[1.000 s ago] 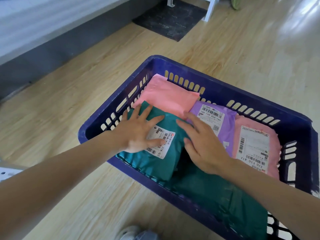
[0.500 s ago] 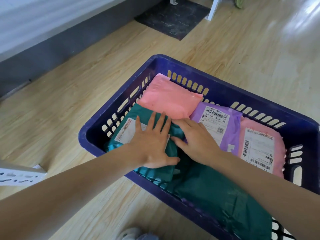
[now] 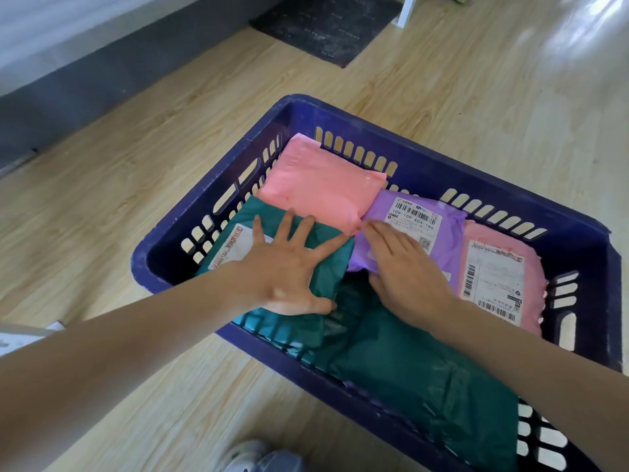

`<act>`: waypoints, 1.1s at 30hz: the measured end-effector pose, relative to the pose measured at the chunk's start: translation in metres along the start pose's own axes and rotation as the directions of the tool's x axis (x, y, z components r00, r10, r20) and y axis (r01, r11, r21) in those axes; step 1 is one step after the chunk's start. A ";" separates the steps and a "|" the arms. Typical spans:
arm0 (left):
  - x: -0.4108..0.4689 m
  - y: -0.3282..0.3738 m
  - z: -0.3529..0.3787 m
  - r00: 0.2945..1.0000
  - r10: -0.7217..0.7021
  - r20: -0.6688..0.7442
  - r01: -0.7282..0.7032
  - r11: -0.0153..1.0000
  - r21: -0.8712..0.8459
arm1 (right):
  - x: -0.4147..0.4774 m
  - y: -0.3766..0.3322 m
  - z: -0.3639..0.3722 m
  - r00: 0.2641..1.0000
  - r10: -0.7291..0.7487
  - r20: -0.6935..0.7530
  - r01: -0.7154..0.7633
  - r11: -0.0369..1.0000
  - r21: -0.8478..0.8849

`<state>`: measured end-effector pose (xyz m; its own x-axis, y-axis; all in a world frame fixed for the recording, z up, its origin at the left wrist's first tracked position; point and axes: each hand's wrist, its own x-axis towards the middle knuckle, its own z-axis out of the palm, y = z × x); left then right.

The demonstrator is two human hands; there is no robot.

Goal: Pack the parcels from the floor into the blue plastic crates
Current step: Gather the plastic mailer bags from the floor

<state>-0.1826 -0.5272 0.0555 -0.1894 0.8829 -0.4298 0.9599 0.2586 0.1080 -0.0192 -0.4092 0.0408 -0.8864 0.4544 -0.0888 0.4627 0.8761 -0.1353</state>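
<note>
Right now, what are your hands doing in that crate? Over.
Left hand flat, pressing teal plastic mailer parcel down in blue slotted plastic crate. Right hand resting on purple plastic mailer parcel. Nothing in the way.

A single wide-angle camera on the person's head looks forward and steeply down, close above the blue crate [image 3: 442, 161] at centre frame, dark mat [image 3: 326, 25] at twelve o'clock.
</note>
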 end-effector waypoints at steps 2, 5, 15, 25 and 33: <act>0.000 -0.001 -0.001 1.000 -0.005 0.020 0.005 1.000 0.008 | 0.001 0.005 -0.002 0.997 0.060 -0.057 -0.056 0.996 0.073; 0.000 0.000 -0.001 0.999 0.001 0.054 -0.001 1.000 0.006 | 0.002 0.010 -0.003 0.992 0.076 -0.098 -0.063 0.990 0.128; 0.002 0.001 0.011 0.994 0.035 0.107 -0.041 0.998 0.047 | -0.004 0.011 -0.001 0.990 -0.022 0.136 0.019 1.000 0.024; 0.000 -0.007 0.015 0.972 0.028 0.232 -0.077 0.976 0.205 | 0.009 0.003 0.031 0.986 -0.020 0.167 0.044 0.989 -0.141; 0.004 -0.009 0.009 0.963 0.017 0.267 -0.094 0.956 0.278 | -0.031 -0.003 0.018 0.937 -0.340 0.084 0.345 0.938 -0.042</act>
<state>-0.1898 -0.5293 0.0452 -0.1113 0.7501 -0.6519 0.9928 0.0552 -0.1059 0.0069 -0.4287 0.0261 -0.9862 0.1139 -0.1198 0.1278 0.9850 -0.1156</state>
